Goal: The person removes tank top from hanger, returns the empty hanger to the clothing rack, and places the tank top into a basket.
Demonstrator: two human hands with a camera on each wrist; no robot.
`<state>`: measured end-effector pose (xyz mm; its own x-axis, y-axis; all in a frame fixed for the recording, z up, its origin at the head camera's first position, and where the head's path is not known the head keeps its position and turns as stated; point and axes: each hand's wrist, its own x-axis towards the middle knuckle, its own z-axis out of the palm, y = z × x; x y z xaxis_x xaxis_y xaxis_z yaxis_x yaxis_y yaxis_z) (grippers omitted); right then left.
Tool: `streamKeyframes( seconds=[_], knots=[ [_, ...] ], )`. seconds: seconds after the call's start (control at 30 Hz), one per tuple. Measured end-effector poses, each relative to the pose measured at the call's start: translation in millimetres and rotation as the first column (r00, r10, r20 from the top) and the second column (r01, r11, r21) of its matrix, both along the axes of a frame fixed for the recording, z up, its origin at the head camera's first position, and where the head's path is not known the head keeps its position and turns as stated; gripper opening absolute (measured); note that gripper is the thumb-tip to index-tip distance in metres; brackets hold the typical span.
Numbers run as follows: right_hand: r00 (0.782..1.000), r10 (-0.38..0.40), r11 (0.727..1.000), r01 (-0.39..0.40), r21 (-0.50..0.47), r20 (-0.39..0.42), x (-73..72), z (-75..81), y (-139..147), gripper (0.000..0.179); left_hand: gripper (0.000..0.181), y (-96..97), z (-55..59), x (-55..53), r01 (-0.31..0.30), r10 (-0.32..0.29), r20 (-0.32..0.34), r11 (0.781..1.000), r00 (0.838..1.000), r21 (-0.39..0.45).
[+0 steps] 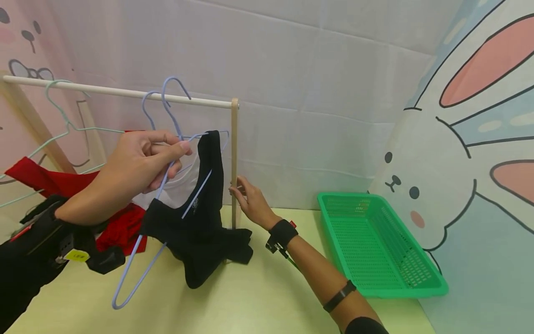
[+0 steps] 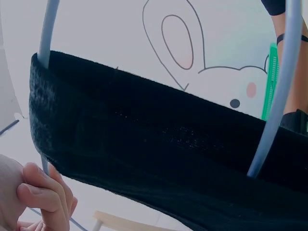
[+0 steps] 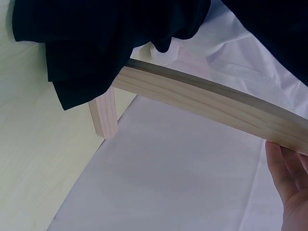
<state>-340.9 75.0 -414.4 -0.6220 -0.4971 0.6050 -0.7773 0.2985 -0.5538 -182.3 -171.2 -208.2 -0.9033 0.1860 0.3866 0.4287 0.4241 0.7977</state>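
My left hand (image 1: 143,160) pinches a light purple hanger (image 1: 131,260) just below its hook. A black garment (image 1: 208,232) with wide straps and a small logo hangs on this tilted hanger, one strap looped round an arm of it. The hook overlaps the white rod (image 1: 112,90) of a clothes rack in the head view. With its fingertips at the wood, my right hand (image 1: 254,204) holds the rack's right wooden post (image 1: 234,157). In the right wrist view, fingers (image 3: 281,168) reach the post's edge, and the thumb is hidden.
Behind the black garment, a white garment (image 1: 171,188) hangs by a second purple hanger (image 1: 146,109). On the left, a green hanger (image 1: 62,113) and red cloth (image 1: 62,178) are at the rack. A green perforated basket (image 1: 350,260) stands on the table at right, beside a rabbit-printed curtain (image 1: 479,232).
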Motion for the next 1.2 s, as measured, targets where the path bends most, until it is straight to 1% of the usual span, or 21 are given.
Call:
streamKeyframes(
  seconds=[0.1, 0.27, 0.33, 0.5, 0.63, 0.73, 0.97, 1.1, 1.2],
  knots=[
    [1.000, -0.007, 1.000, 0.007, -0.002, -0.014, -0.7, 0.0, 1, 0.021, 0.031, -1.7, 0.8, 3.8, 0.015, -0.015, -0.005, 1.000, 1.000, -0.003],
    [1.000, -0.006, 1.000, 0.006, -0.006, -0.019, -1.0, 1.8, 1, 0.023, 0.028, -5.3, 1.7, 11.1, 0.030, -0.030, 0.034, 1.000, 0.999, 0.007],
    [1.000, -0.003, 1.000, 0.003, -0.008, -0.015, -1.1, 3.1, 1, 0.024, 0.026, -6.5, 1.7, 14.6, 0.037, -0.038, 0.040, 0.999, 0.998, 0.013],
    [1.000, -0.004, 1.000, 0.004, -0.007, -0.012, -1.9, 3.5, 2, 0.024, 0.020, -8.2, -1.8, 23.4, 0.063, -0.063, 0.019, 0.998, 0.998, 0.007],
    [1.000, -0.012, 1.000, 0.012, -0.001, -0.009, -2.2, 2.3, 3, 0.024, 0.014, -8.4, -6.0, 28.0, 0.088, -0.088, -0.003, 0.996, 0.996, -0.005],
    [1.000, -0.027, 1.000, 0.027, 0.000, 0.001, -2.0, 2.4, 4, 0.024, 0.015, -7.4, -9.9, 30.4, 0.090, -0.090, -0.008, 0.996, 0.996, -0.020],
    [0.999, -0.035, 0.999, 0.035, -0.003, 0.007, -2.0, 3.2, 4, 0.026, 0.021, -8.9, -22.3, 35.6, 0.085, -0.083, 0.051, 0.996, 0.995, -0.032],
    [1.000, -0.025, 1.000, 0.025, -0.007, 0.007, -1.6, 2.0, 1, 0.025, 0.020, -13.4, -30.2, 39.3, 0.069, -0.067, 0.081, 0.998, 0.994, -0.016],
    [1.000, -0.021, 1.000, 0.022, -0.009, 0.015, -0.3, 1.1, 0, 0.025, 0.019, -15.9, -36.3, 40.2, 0.072, -0.074, 0.104, 0.997, 0.992, 0.014]
  ],
)
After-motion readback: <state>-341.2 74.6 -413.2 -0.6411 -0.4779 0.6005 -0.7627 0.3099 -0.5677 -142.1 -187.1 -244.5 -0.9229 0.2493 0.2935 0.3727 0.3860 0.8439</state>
